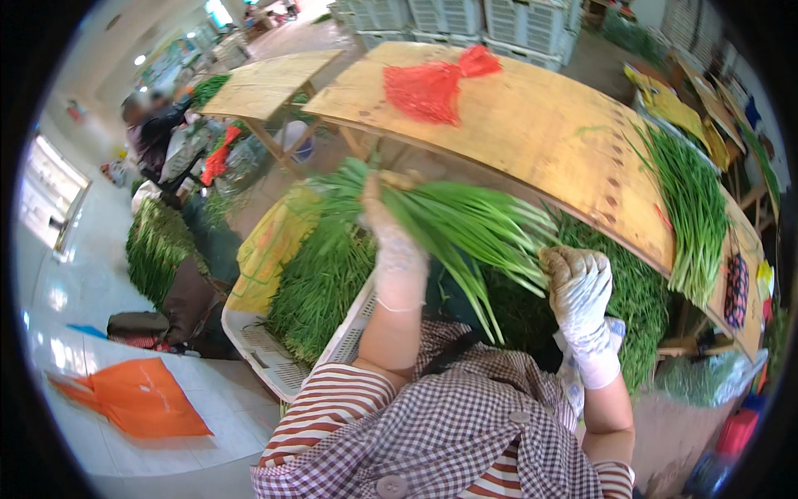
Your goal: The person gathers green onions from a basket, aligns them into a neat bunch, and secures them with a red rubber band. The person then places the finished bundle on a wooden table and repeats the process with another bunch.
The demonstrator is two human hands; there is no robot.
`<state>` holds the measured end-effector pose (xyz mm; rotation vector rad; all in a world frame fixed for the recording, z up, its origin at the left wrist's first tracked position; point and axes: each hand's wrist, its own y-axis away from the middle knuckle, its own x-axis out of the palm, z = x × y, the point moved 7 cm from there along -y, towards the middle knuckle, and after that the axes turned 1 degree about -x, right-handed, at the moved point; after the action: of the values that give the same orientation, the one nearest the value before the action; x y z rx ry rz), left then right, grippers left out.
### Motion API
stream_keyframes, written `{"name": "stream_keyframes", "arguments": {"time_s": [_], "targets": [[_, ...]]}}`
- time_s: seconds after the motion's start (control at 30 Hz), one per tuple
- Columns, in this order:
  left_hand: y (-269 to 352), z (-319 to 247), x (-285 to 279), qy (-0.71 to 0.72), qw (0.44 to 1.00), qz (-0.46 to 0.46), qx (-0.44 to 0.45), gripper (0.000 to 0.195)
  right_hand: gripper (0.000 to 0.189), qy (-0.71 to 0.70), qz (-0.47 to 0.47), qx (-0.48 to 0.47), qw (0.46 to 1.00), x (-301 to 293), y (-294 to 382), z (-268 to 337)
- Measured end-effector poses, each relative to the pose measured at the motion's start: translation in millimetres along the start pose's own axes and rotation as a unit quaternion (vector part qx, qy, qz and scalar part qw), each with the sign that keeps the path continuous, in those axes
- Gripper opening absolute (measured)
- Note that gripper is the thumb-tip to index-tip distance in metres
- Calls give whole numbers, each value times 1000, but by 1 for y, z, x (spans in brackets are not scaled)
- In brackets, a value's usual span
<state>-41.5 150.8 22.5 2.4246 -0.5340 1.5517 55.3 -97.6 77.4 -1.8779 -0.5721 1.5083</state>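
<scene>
My left hand, in a pale glove, grips a bunch of green leafy stalks that look like garlic chives by the leafy end. The stalks fan out to the right, their pale stem ends lowest. My right hand, in a soiled white glove, has its fingers curled at those stem ends and appears to pinch some of them. Below my left forearm, a white plastic crate holds a heap of chives and a yellow mesh sack. More loose greens lie under my right arm.
A long wooden table curves ahead, bearing red plastic strips and, at right, a chive bundle. White crates are stacked behind. People work at far left. An orange bag lies on the tiled floor.
</scene>
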Motion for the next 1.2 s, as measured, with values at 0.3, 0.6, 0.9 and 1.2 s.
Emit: {"name": "stream_keyframes", "arguments": {"time_s": [0.3, 0.6, 0.9, 1.2], "targets": [[-9, -19, 17, 208, 961, 176, -42, 28, 24, -121, 46, 318, 939, 15, 96, -100], [1, 5, 35, 271, 929, 235, -86, 26, 24, -374, 82, 332, 862, 32, 21, -28], [10, 7, 47, 292, 897, 314, -109, 29, 33, -372, 172, 370, 834, 50, 8, -16], [-5, -3, 30, 277, 923, 247, -101, 27, 23, -400, 156, 375, 821, 40, 37, -30]]}}
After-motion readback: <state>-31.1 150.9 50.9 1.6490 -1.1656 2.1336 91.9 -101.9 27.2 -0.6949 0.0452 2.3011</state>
